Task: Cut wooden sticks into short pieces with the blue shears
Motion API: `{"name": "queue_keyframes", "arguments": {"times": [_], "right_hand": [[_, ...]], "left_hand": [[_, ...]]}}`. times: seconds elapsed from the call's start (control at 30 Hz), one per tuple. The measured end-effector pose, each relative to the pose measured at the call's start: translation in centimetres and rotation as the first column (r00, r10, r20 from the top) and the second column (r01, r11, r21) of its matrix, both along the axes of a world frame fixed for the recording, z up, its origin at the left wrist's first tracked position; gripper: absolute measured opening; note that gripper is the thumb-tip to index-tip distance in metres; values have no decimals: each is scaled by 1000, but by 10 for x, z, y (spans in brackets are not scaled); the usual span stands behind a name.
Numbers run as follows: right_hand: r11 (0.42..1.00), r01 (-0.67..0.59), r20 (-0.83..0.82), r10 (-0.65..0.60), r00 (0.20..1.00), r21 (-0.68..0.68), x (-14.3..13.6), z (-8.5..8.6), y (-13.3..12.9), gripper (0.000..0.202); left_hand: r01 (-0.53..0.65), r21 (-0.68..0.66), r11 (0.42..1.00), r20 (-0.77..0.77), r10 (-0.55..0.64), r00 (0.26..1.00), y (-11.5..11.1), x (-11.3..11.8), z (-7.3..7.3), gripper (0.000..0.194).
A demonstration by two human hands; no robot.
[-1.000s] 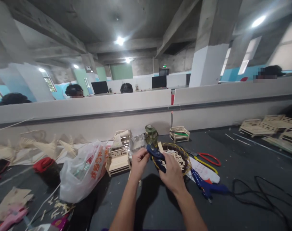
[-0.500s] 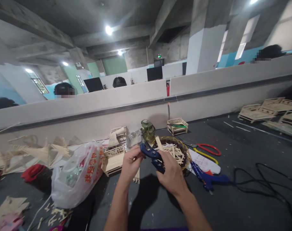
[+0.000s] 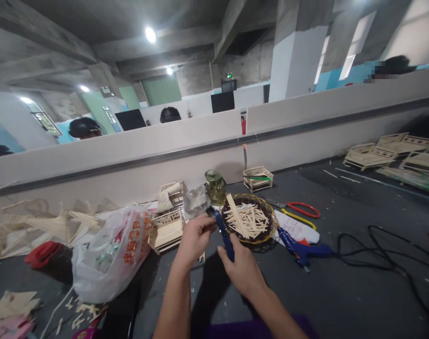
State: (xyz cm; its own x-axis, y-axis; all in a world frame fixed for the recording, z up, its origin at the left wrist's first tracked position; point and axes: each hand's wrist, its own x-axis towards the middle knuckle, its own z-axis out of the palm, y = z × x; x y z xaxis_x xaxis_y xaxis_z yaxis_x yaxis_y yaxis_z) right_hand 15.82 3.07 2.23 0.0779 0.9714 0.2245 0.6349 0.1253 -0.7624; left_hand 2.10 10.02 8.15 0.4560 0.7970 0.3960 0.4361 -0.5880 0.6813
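My right hand [image 3: 241, 267] is closed round blue-handled cutting shears [image 3: 225, 235], tilted up to the left with the handles close together. Fingertips of my left hand [image 3: 196, 238] are pinched beside the shears' head; whatever lies between them is too small to make out. Just past the shears stands a round yellow-rimmed basket [image 3: 272, 212] heaped with short wooden sticks [image 3: 249, 221]. Left of my left hand is a small bed-shaped stick model [image 3: 166, 231]. A few stick ends [image 3: 202, 257] show on the table under my left wrist.
A white plastic bag [image 3: 104, 268] and a red-topped dark container [image 3: 43, 254] stand left. To the right lie a blue glue gun [image 3: 308, 254] with a black cord and red-and-yellow-handled scissors [image 3: 302, 208]. A green jar [image 3: 215, 186] is near the partition [image 3: 186, 143].
My right hand has turned and lowered slightly, and the shears' handles have swung closer together and more upright. My left hand stays pinched near their head. The whole view has shifted a little.
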Motion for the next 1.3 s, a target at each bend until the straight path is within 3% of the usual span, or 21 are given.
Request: {"name": "queue_keyframes", "arguments": {"times": [0.1, 0.23, 0.4, 0.8, 0.97, 1.17, 1.3], "right_hand": [[995, 33, -18, -35, 999, -94, 3, -10, 3, 23], [990, 70, -39, -75, 996, -120, 7, -28, 12, 18], [990, 98, 12, -97, 995, -105, 5, -40, 17, 18], [985, 170, -1, -170, 985, -37, -2, -56, 21, 23], [985, 152, -101, -160, 982, -80, -3, -47, 19, 22], [991, 113, -222, -125, 967, -64, -1, -34, 15, 23], [993, 118, -248, -122, 961, -28, -1, -31, 13, 28]], "left_hand": [[-28, -25, 999, -46, 27, 999, 10, 9, -18, 20], [-49, -37, 998, -93, 45, 995, 22, 17, -41, 21], [-50, -57, 997, -86, 45, 995, 30, 17, -57, 22], [-54, -80, 995, -66, 48, 997, 29, 21, -62, 20], [-101, -147, 984, 43, 108, 993, 34, 15, -68, 20], [-87, -211, 974, 244, 139, 960, 32, 7, -61, 21], [-84, -292, 953, 289, 171, 942, 34, 6, -56, 19]]}}
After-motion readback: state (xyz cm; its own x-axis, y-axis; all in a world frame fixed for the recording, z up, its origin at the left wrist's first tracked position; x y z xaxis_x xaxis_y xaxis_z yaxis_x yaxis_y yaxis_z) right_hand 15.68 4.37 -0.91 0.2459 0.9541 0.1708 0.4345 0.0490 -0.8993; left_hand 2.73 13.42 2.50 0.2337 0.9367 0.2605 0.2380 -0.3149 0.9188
